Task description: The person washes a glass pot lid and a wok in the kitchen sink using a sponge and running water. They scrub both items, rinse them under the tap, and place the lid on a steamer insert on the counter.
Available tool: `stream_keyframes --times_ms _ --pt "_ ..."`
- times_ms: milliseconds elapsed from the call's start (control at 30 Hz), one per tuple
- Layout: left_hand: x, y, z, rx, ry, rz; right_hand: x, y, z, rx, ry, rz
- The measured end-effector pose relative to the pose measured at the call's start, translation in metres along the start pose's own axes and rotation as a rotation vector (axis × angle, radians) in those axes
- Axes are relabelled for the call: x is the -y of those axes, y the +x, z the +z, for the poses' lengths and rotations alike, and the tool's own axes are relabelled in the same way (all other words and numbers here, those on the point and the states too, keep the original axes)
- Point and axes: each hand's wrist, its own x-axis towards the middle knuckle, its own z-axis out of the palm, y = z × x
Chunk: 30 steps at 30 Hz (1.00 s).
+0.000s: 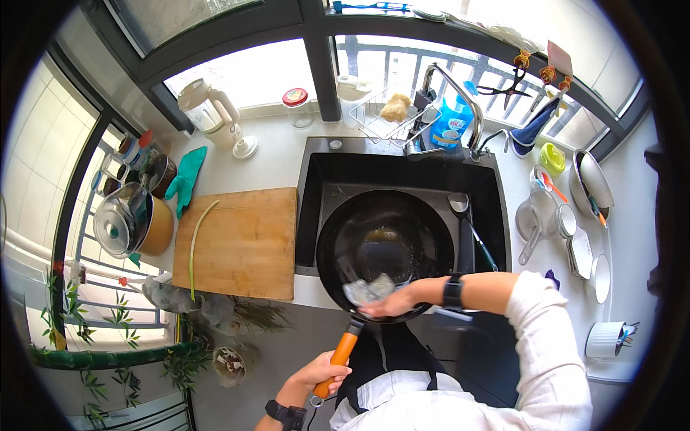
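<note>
A large black wok (345, 241) rests over the dark sink, its near rim reaching past the front edge. My left hand (325, 371) is wrapped round the wok's orange handle (340, 353), which points toward me. Inside the wok, near that handle, my right hand (392, 302) presses a crumpled pale cloth (369, 289) against the wall; the cloth is blurred and its fingers partly hidden. A little liquid glints on the wok's bottom. Right of the wok, a spatula with a dark handle (467, 223) leans in the sink (496, 215).
A wooden cutting board (244, 237) with one long green stalk (192, 248) lies to the left. Behind the sink stand a faucet (476, 108), a wire rack (366, 122) and a blue detergent bottle (449, 118). Bowls and a strainer (537, 213) line the right counter.
</note>
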Motion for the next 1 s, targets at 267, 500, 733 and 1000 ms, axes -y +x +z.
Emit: stream_keyframes --times_ms 267,500,733,1000 --pt "-0.004 0.000 0.005 0.026 0.032 -0.010 0.014 -0.003 -0.002 0.005 0.369 -0.038" --pt "0.004 0.007 -0.005 0.099 -0.100 0.031 -0.008 -0.065 -0.002 0.137 -0.050 0.180" --pt "0.015 0.024 -0.019 0.235 -0.230 0.043 -0.036 -0.023 -0.030 -0.199 -0.556 0.330" --pt "0.008 0.015 -0.004 0.301 -0.334 0.052 -0.058 -0.092 -0.036 -0.479 -0.093 0.177"
